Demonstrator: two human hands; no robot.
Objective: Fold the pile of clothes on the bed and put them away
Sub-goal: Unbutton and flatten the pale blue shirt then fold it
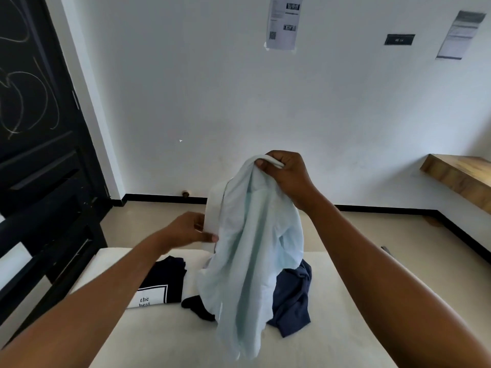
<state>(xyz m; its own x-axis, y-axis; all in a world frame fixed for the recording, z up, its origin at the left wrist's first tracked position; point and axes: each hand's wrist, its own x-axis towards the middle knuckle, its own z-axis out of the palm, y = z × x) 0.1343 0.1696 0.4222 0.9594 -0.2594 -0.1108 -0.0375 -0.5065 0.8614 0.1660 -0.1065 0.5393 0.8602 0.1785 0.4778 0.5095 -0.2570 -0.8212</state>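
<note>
Shirt (255, 248) first: where does it hang?
— In the air over the middle of the bed (332, 301). It is pale blue, and its crumpled lower end drapes down in front of the clothes lying there.

What holds it up?
— The person's right hand (289, 176) grips the bunched top edge, with the fingers and thumb curled round the cloth. This is the highest point of the shirt.

And the left hand (188, 231)?
— It is lower and to the left. It pinches the shirt's left edge, with the thumb in front of the fabric and the fingers behind it.

What lies under the shirt?
— A rumpled navy garment (295, 296) sits on the mattress to the right, partly hidden by the hanging shirt. A small black piece (198, 308) pokes out on the left; what kind of clothing it is cannot be told.

Anything folded?
— A dark T-shirt (162, 282) lies flat further left on the bed, beneath the left forearm. Its white print reads "the best".

And around the bed?
— A black door (34, 115) with pale scribbles stands at the far left. On the white wall (186, 102) beyond hang two paper sheets (283, 21) and a small black sign (399, 39). A wooden shelf (462, 176) juts out on the right.
</note>
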